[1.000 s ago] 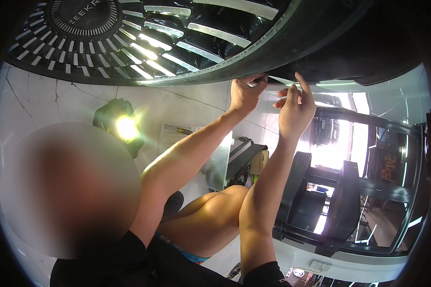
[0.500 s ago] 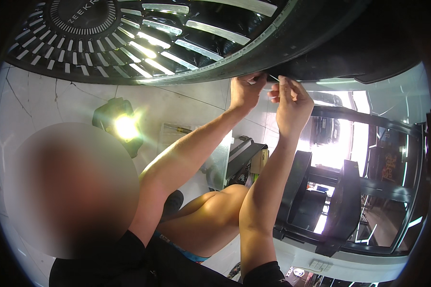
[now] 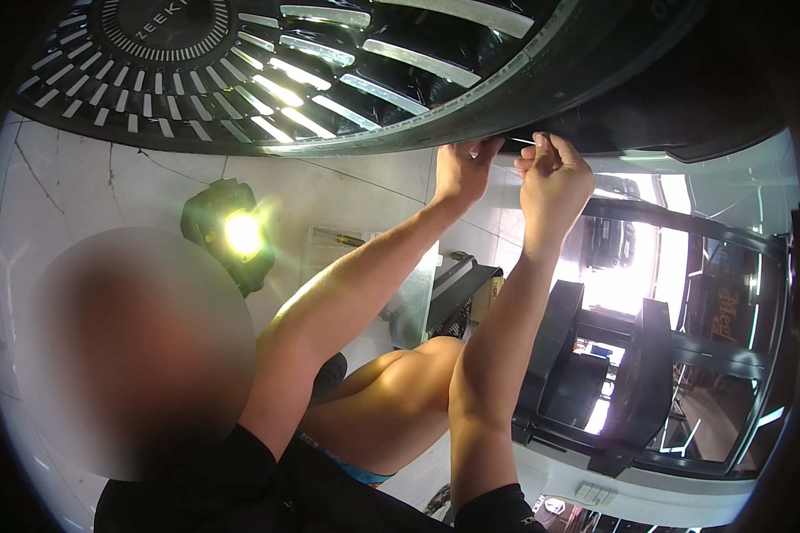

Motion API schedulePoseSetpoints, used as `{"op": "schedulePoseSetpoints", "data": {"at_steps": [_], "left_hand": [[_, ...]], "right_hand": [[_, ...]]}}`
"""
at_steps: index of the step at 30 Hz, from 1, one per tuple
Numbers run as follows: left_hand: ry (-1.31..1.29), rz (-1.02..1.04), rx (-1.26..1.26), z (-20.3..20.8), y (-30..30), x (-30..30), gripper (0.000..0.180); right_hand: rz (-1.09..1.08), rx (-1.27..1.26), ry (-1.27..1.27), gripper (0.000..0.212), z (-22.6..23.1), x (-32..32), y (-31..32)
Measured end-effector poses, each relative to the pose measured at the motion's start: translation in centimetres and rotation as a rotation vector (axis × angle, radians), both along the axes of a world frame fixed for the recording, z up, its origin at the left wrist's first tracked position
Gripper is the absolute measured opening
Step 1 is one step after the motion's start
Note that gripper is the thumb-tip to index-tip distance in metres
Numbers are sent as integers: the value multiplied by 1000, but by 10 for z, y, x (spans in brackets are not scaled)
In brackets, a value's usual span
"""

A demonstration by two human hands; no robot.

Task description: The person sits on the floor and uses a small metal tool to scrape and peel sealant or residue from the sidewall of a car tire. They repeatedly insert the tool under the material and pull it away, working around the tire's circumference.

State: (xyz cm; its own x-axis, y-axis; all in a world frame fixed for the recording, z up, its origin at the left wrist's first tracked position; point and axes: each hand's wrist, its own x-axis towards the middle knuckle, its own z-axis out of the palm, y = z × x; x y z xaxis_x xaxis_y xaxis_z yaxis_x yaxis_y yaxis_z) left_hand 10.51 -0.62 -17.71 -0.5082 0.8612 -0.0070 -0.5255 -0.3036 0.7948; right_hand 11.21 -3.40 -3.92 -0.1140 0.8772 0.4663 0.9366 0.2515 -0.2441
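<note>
Found right hand (image 3: 556, 179) with forefinger, raised a second ago, now bent to thumb, pinching a thin pale strip (image 3: 524, 141). Found left hand (image 3: 464, 171) little moved at lower edge of tyre (image 3: 560, 75), fingertips partly hidden (cannot tell the grip). Located strip between both hands, near lower edge of dark car panel (image 3: 684, 98). Noted narrow gap between hands; noted open floor (image 3: 338, 195) between left hand and lit lamp (image 3: 242, 234).

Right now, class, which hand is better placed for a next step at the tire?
Likely the left hand: it is at the lower edge of the tire, while the right hand sits farther right.
</note>
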Motion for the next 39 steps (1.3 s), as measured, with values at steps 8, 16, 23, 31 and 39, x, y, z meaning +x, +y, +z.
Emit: {"op": "schedulePoseSetpoints", "data": {"at_steps": [8,16,23,31,39], "left_hand": [[-35,19,20,3,1,0,19],[-13,56,-5,2,6,5,15],[-41,84,25,2,3,6,14],[-70,79,63,2,4,3,14],[-57,56,59,2,4,3,14]], "right_hand": [[8,17,16,14,-4,2,1],[56,30,184,31,-7,-1,9],[-10,-76,125,43,-1,-4,6],[-55,-106,175,50,-4,-12,4],[-79,-103,124,40,4,-16,-3]]}}
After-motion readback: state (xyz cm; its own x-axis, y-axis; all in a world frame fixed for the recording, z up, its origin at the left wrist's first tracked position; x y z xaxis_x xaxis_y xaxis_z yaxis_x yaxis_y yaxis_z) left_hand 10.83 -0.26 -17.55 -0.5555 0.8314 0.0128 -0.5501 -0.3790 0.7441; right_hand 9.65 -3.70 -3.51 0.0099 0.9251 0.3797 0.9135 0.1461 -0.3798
